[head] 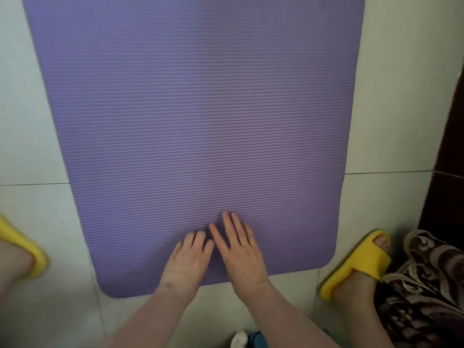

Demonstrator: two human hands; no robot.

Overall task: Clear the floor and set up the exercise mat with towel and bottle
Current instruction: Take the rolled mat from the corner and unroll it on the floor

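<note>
A purple ribbed exercise mat lies unrolled flat on the pale tiled floor, running from near me to the top of the view. My left hand rests palm down on the mat's near end, fingers slightly curled. Beside it, touching at the fingers, my right hand lies flat with fingers spread. Neither hand holds anything. No towel or bottle can be identified; a white and blue object peeks in at the bottom edge.
My feet in yellow slippers stand on either side of the mat's near end, the left slipper and the right slipper. Patterned brown fabric lies at the lower right against dark furniture. White floor tiles flank the mat.
</note>
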